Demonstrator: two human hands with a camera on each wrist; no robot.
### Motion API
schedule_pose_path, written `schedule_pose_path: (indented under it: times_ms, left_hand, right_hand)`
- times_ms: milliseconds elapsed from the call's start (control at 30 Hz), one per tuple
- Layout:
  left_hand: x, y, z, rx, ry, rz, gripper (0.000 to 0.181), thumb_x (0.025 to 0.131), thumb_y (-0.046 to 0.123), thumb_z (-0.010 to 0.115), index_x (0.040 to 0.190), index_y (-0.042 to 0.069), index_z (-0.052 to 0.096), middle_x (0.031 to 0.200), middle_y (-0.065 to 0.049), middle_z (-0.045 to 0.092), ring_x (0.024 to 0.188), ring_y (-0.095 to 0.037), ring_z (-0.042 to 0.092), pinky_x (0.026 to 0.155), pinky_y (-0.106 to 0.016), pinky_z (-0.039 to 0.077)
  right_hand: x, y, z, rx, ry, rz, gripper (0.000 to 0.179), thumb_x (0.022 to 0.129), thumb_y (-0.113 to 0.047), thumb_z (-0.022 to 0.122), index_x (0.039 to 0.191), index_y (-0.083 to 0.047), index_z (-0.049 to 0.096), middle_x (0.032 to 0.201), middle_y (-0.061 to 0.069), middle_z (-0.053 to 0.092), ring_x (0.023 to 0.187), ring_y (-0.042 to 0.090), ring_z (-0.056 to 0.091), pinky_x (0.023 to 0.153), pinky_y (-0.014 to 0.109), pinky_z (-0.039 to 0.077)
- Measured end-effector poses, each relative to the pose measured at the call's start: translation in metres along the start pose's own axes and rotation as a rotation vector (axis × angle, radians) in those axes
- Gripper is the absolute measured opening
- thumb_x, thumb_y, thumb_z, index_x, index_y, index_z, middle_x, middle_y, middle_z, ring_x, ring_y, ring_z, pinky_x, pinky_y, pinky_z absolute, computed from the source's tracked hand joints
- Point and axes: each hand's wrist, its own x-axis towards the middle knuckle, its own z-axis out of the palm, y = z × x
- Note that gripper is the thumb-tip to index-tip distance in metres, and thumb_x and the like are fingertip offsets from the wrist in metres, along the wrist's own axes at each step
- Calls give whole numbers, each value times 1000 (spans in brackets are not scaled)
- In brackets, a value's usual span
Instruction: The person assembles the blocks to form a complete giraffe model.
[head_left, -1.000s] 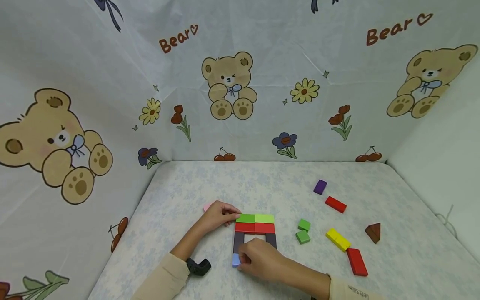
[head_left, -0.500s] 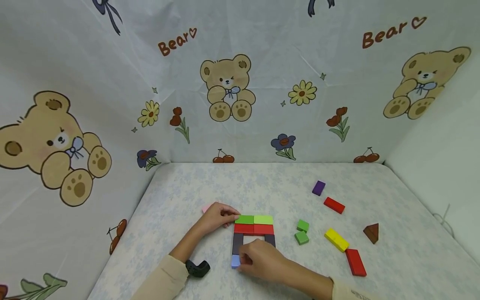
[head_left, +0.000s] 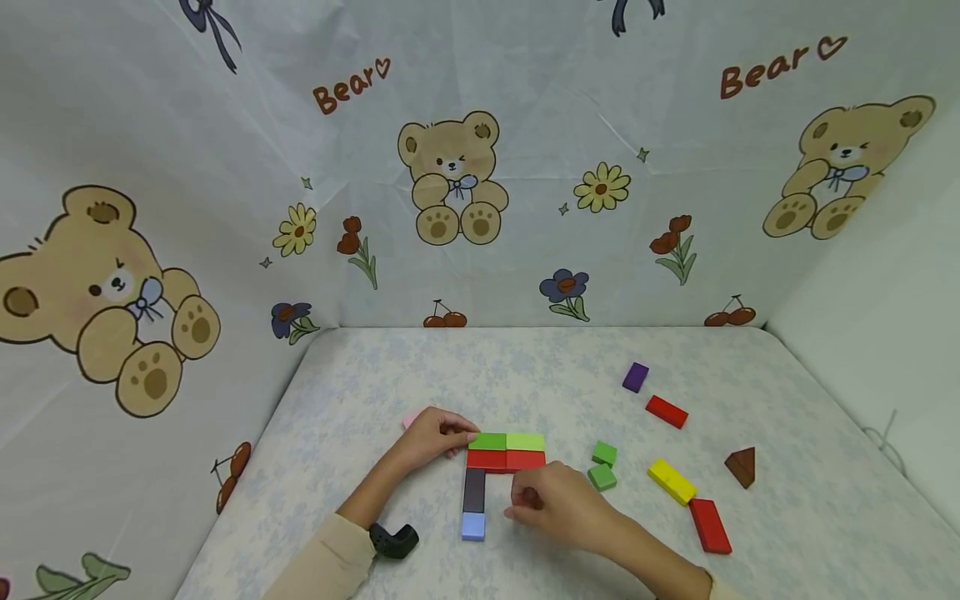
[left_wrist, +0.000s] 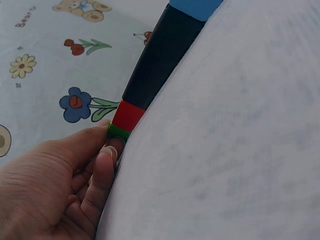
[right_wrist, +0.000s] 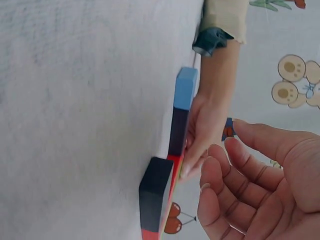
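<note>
Flat blocks form a shape on the table: a green block (head_left: 490, 442) and a lime block (head_left: 525, 442) in the far row, two red blocks (head_left: 507, 461) under them. A dark block (head_left: 474, 490) runs down the left side, ending in a blue block (head_left: 473, 527). My left hand (head_left: 433, 435) pinches the green block's left end between thumb and finger. My right hand (head_left: 558, 504), loosely curled and holding nothing, hovers right of the blue block. It hides the second dark block (right_wrist: 155, 195) in the head view; the right wrist view shows that one below the red row.
Two small green blocks (head_left: 603, 465), a yellow block (head_left: 672, 482), red blocks (head_left: 709, 526), a purple block (head_left: 635, 377) and a brown triangle (head_left: 741, 467) lie to the right. A pink piece (head_left: 409, 418) peeks out behind the left hand. A bear-print cloth (head_left: 457, 175) backs the table.
My right hand has let go of the blue block and moved right, uncovering the left dark block and the blue block. My left hand stays at the green block.
</note>
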Motion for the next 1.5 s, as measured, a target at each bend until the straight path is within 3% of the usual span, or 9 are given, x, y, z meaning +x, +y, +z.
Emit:
schedule_pose_path:
  times_ms: [267,533,833,1000,1200,1500]
  left_hand:
    - [0,-1,1,-2,-7,5,16,94,21,75,104,11,81,77,-2,71,59,-15,60,56,-27,53]
    - [0,-1,1,-13,-1,11,15,93,21,76,104,11,81,77,-3,71,60,-16,60,56,-27,54]
    - [0,-1,3,1,24,-7,14,95,13,74,105,7,80,77,-5,71,59,-15,58,55,-24,52]
    - [-1,2,4,25,30,-15,14,95,8,72,106,3,79,76,-9,70,59,-17,57,54,-24,51]
    - [-2,2,2,3,22,-10,14,95,15,74,105,8,80,77,-5,71,59,-16,58,55,-25,52]
    - [0,2,0,-6,-10,5,15,95,22,75,105,13,81,76,-1,71,58,-13,60,56,-28,54]
  right_hand:
    - [-12,11,-18,11,56,-11,13,92,-26,78,83,-23,69,69,-18,58,62,2,51,55,22,47]
    - [-20,20,-45,-29,121,52,9,92,-26,77,87,-24,69,73,-16,60,67,6,55,58,23,49]
    - [-23,53,-73,-32,201,53,7,92,-23,78,92,-20,71,77,-10,65,69,7,59,58,24,50]
    - [-23,78,-89,-55,183,70,10,91,-18,78,99,-14,73,82,-9,65,75,12,60,62,23,52]
    - [-23,105,-97,-106,118,91,20,89,-11,79,108,-7,74,96,1,71,82,17,61,65,22,53]
    - [-25,120,-98,-68,-17,147,30,86,-1,78,116,-8,75,99,3,70,82,18,62,66,22,54]
